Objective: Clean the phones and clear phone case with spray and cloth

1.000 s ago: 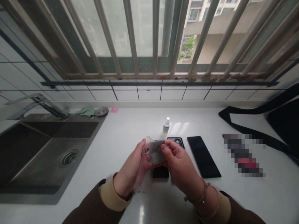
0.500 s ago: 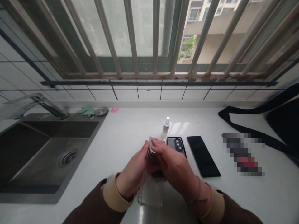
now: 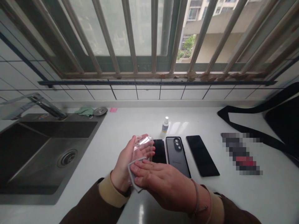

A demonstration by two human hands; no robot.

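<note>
A clear phone case (image 3: 143,143) rests in my left hand (image 3: 122,163), whose fingers curl behind it and show through the plastic. Pressed flat against the lower part of the case is a folded grey cloth (image 3: 139,187), under the fingers of my right hand (image 3: 161,179). Just right of the case lies a dark phone (image 3: 160,151), partly hidden by my hands. Beside it is a dark phone case (image 3: 178,161) with camera cutouts. Another black phone (image 3: 202,155) lies farther right. Behind these stands a small white spray bottle (image 3: 165,125).
A steel sink (image 3: 54,199) with a faucet (image 3: 48,105) is on the left. A green cloth (image 3: 84,111), a round metal drain cover (image 3: 100,111) and a pink slip (image 3: 113,109) lie at its back. A pixelated item (image 3: 243,155) and a black strap (image 3: 245,111) are on the right.
My right hand has moved down the case with the cloth, from its top end to its lower part. The case has turned its broad face toward me, uncovering more of the phone and dark case.
</note>
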